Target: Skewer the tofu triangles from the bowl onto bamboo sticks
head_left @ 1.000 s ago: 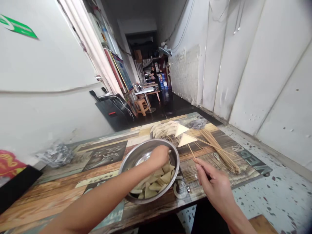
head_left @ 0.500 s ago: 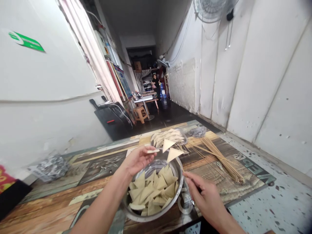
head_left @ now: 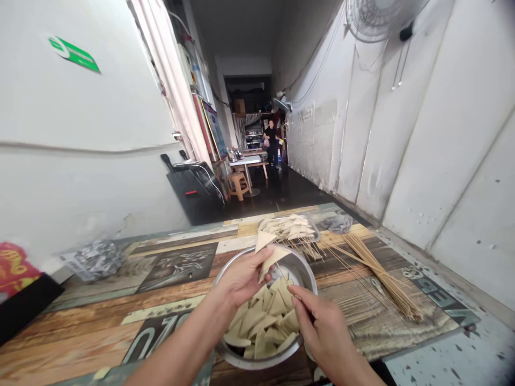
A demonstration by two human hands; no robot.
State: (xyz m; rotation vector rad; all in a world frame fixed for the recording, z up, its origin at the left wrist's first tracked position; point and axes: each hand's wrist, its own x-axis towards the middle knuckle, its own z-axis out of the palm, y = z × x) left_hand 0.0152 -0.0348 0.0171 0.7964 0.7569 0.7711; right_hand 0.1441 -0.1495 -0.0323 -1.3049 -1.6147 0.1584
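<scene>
A steel bowl (head_left: 306,271) of pale triangular tofu pieces (head_left: 265,321) sits on the table in front of me. My left hand (head_left: 241,276) is above the bowl, fingers closed on a triangular piece (head_left: 271,258) that sits on a thin bamboo skewer (head_left: 284,276). A second triangle (head_left: 263,239) is higher on the same skewer. My right hand (head_left: 317,324) pinches the lower end of the skewer over the bowl's right side.
A pile of finished skewers (head_left: 289,228) lies on a tray behind the bowl. Loose bamboo sticks (head_left: 382,276) lie fanned out to the right. Crumpled plastic (head_left: 96,257) and a red packet (head_left: 14,268) are at the left. A person (head_left: 272,140) stands far down the corridor.
My left hand left the bowl with a tofu piece and came up to the skewer. The right hand moved the skewer left, over the bowl. The camera tilted upward slightly.
</scene>
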